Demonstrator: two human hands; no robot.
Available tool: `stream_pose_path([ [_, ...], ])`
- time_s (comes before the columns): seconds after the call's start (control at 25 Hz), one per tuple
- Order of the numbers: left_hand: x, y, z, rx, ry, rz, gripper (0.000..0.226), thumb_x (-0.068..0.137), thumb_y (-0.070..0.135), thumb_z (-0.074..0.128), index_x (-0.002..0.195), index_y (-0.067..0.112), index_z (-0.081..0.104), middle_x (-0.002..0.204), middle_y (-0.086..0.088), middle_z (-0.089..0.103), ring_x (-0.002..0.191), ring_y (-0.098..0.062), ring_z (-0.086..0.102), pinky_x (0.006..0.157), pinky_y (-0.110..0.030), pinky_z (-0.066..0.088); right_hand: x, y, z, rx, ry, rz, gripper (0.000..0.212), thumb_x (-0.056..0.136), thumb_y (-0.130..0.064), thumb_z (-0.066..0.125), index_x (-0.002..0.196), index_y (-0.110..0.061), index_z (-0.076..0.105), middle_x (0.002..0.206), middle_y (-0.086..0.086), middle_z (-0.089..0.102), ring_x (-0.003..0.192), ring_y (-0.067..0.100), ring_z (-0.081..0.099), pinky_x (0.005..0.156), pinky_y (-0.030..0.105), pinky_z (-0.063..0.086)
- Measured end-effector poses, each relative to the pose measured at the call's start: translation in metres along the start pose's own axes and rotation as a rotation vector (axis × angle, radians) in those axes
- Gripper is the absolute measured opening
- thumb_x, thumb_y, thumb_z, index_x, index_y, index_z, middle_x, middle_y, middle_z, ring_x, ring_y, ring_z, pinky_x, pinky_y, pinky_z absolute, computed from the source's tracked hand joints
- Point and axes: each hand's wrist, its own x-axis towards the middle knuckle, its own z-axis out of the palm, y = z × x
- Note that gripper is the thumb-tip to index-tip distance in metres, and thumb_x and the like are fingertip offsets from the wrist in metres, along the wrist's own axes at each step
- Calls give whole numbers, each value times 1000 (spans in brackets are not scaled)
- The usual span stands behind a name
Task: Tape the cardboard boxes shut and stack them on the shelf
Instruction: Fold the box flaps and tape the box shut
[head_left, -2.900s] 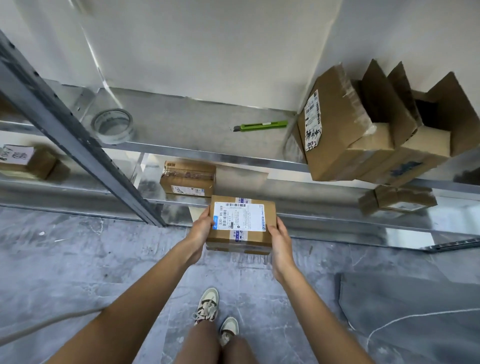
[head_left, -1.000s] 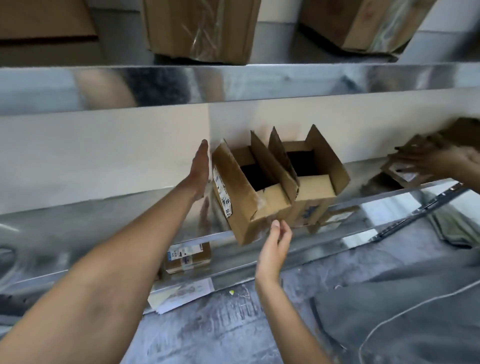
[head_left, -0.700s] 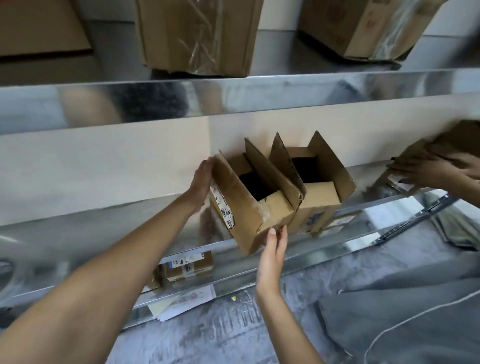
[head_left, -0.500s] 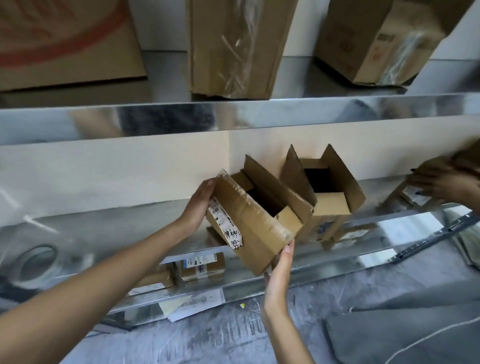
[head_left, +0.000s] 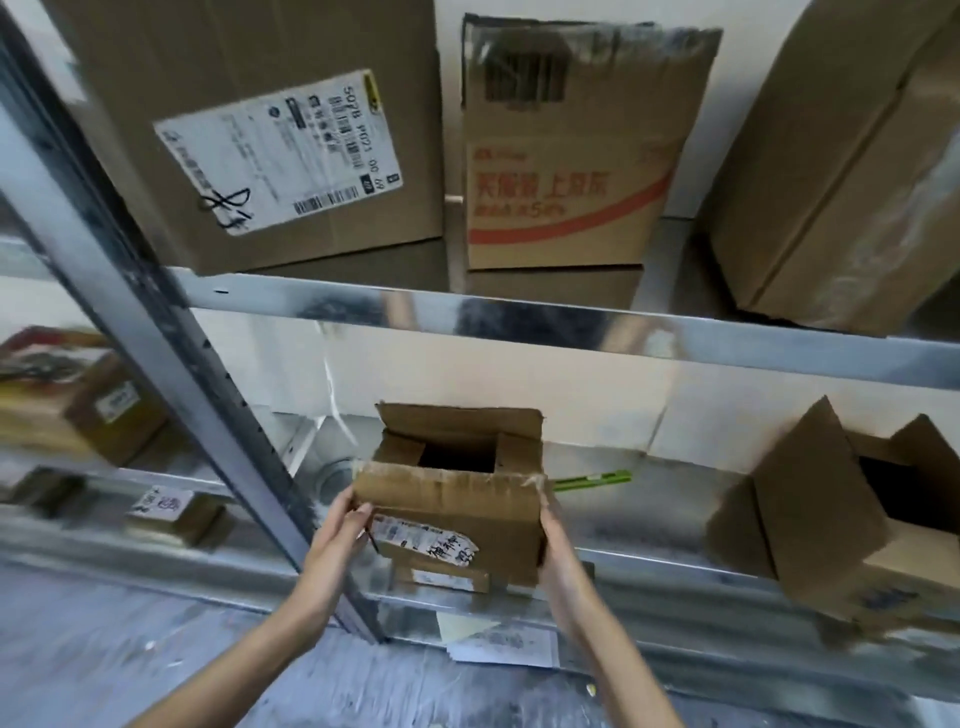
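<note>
Head view: left hand and right hand grip opposite sides of the open-flapped cardboard box, fingers curled round its edges.

Big box, upper shelf, left: white shipping label with barcodes and small blurred print; only a black hand-scrawled "8" mark is legible. Middle upper box: red Chinese print over a red stripe, too blurred to read; ends in something like "5%". Held open box: torn label, handwritten black characters, unreadable. Lower-shelf labels: illegible.
</note>
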Motion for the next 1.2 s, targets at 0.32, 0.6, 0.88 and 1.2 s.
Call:
stream_pose_path([
  [0.32, 66, 12, -4, 211, -67, 86, 28, 94, 38, 50, 119, 26, 53, 116, 8, 53, 116, -19, 48, 100, -32, 40, 51, -32, 18, 100, 126, 34, 36, 98, -43, 34, 121, -23, 55, 104, -4, 71, 100, 13, 65, 75, 28, 55],
  [0.6, 100, 15, -13, 371, -82, 145, 59, 73, 58, 52, 111, 19, 29, 107, -9, 52, 98, -27, 56, 87, -42, 47, 58, -46, 11, -33, 213, 41, 28, 97, -31, 50, 125, -29, 55, 115, 5, 67, 101, 30, 65, 79, 43, 53],
  [0.88, 116, 12, -17, 385, -155, 145, 57, 72, 61, 52, 109, 23, 34, 110, -15, 53, 97, -35, 58, 84, -49, 51, 57, -64, 40, -795, 262, -266, 93, 89, -32, 65, 150, -36, -5, 156, -7, 17, 143, 14, 15, 117, 38, 14],
  [1.2, 124, 1, -16, 411, -152, 198, 44, 79, 50, 53, 106, 22, 33, 112, -15, 51, 97, -30, 54, 85, -40, 47, 74, -76, 79, -1695, 302, -369, 61, 90, -49, 53, 146, -35, 30, 132, 4, 36, 130, 30, 22, 114, 59, 2],
])
